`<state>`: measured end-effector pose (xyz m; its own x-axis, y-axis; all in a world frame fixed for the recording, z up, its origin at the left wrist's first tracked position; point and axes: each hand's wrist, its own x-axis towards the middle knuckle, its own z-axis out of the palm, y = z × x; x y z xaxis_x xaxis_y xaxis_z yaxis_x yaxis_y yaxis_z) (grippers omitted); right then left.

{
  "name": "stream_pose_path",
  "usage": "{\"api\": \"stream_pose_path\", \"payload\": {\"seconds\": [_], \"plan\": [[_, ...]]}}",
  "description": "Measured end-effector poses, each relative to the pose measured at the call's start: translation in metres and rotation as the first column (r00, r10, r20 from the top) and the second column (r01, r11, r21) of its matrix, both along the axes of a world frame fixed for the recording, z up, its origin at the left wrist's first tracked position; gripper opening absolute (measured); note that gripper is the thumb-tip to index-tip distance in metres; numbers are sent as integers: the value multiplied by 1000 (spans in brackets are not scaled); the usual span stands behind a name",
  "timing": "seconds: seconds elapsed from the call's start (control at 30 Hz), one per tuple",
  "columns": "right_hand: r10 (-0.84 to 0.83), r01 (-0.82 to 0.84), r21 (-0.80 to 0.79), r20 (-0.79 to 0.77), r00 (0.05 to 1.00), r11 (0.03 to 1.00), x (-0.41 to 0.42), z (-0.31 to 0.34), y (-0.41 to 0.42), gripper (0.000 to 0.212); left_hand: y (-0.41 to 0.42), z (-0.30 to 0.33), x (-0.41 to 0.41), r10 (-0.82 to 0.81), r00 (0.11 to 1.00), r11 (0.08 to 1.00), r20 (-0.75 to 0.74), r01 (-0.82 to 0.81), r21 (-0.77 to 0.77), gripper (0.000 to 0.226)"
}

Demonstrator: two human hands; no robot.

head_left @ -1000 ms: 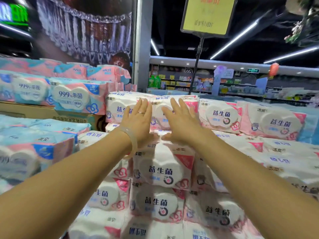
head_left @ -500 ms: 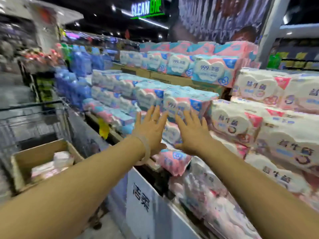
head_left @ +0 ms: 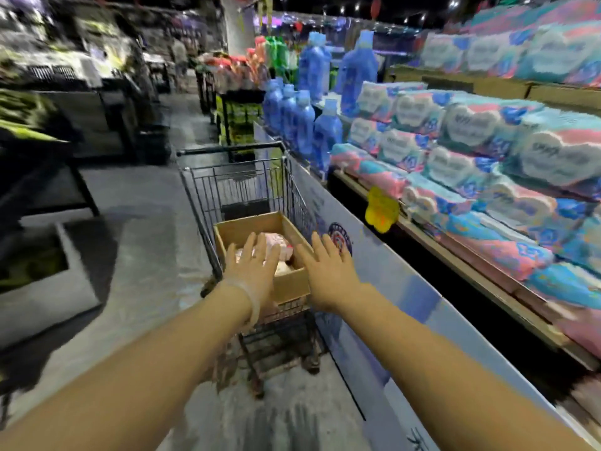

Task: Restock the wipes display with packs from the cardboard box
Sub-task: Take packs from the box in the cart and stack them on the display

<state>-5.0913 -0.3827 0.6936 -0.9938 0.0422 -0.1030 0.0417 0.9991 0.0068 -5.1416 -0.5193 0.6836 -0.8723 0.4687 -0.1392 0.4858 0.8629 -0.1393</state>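
Though blurred, packs (head_left: 276, 244) behind left hand (head_left: 252, 270)

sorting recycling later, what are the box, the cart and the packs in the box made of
Box: looks like plain brown cardboard, matte, with raw cut edges. Cart: dark metal wire, judging by its thin grid bars; finish blurred. Packs: seem to be soft pinkish-white plastic film, slightly glossy and rumpled, though blur leaves this uncertain.

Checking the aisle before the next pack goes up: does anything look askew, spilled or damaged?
Nothing clearly stands out. The cardboard box sits upright in the cart, wipes packs inside, both hands open over it. Display stacks look orderly, though motion blur hides detail.
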Motion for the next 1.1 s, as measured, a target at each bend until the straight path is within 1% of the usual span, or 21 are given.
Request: {"api": "stream_pose_path", "payload": {"seconds": [0.1, 0.2, 0.33, 0.43, 0.57, 0.67, 0.73, 0.83, 0.93, 1.0, 1.1], "plan": [[32, -31, -23, 43, 999, 999, -40, -19, -25, 95, -27, -13, -30, 54, 998, 999, 38, -54, 5, 104], [58, -57, -17, 66, 996, 998, -84, -34, -34, 95, -36, -27, -61, 74, 996, 997, 52, -74, 9, 102], [91, -91, -10, 86, 992, 996, -152, -52, -25, 90, -29, -49, -115, 98, 991, 995, 87, -98, -3, 103], [104, -102, -24, 97, 990, 995, -213, -67, -3, 86, -15, -66, -169, 134, 986, 991, 97, -134, -2, 102], [81, -76, -39, 157, 984, 996, -304, -100, 42, 92, 12, -97, -253, 197, 973, 980, 120, -195, -36, 100], [66, -50, -75, 219, 974, 996, -367, -130, 77, 88, 35, -122, -315, 261, 948, 965, 181, -257, -46, 102], [46, -20, -101, 269, 962, 995, -400, -150, 96, 88, 49, -140, -350, 278, 941, 960, 192, -272, -61, 102], [36, 12, -135, 342, 939, 991, -434, -186, 117, 91, 68, -172, -385, 257, 942, 965, 216, -237, -116, 102], [45, 34, -177, 425, 904, 984, -455, -226, 127, 99, 81, -207, -411, 261, 914, 964, 310, -232, -129, 105], [40, 66, -190, 505, 862, 980, -468, -249, 131, 97, 89, -228, -434, 260, 889, 965, 376, -223, -140, 104], [24, 163, -262, 588, 809, 951, -485, -279, 138, 91, 104, -257, -470, 265, 852, 964, 451, -227, -138, 98]]}}
